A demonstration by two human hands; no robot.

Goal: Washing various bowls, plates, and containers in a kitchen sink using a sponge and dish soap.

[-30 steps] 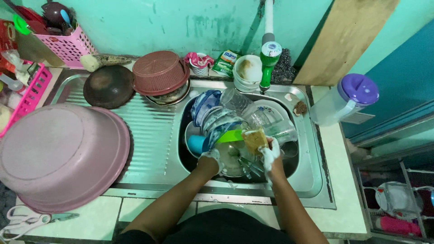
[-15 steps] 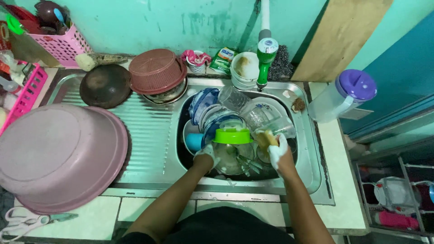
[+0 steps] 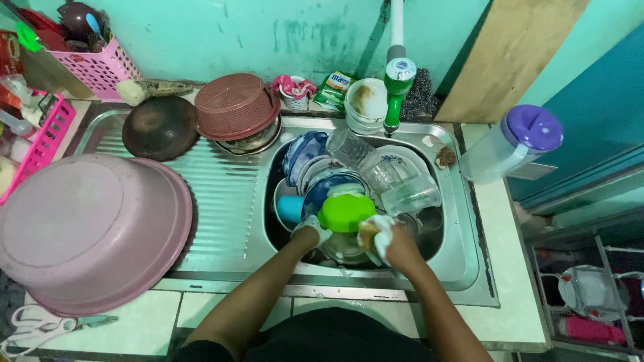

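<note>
- My left hand [image 3: 310, 232] grips the round bright-green plastic lid [image 3: 346, 212] by its left edge, above the steel sink [image 3: 463, 255].
- My right hand [image 3: 396, 243], soapy, closes on a tan sponge [image 3: 367, 234] just beside the lid's right edge.

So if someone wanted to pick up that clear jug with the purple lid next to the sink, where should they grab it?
Probably by the handle. The clear jug stands upright on the counter right of the sink, its purple lid on. The handle seems to point toward the blue wall, so reaching in from the right looks easiest. The body is wide and smooth, and wet, soapy hands could slip on it.
</note>
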